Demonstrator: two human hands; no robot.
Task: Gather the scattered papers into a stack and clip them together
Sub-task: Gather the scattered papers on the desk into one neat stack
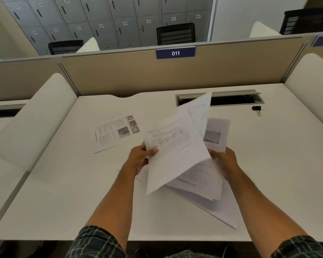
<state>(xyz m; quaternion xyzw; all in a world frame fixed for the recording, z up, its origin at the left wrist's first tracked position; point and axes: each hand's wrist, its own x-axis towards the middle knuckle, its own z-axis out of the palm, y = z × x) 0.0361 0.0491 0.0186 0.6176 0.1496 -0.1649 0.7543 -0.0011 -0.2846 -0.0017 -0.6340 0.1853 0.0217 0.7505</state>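
We hold a loose, fanned bundle of white printed paper sheets (177, 157) above the white desk (63, 192) — left hand (140, 159) pinching one edge, right hand (223, 161) gripping the other. One printed sheet (116, 132) lies apart to the left; a black binder clip (256, 109) sits far right.

Left hand (141, 158) and right hand (223, 161) gripping a loose, fanned bundle of white printed sheets (177, 155) above the white desk (63, 192). One printed page (116, 132) flat at left. Black binder clip (256, 109) far right, well apart.
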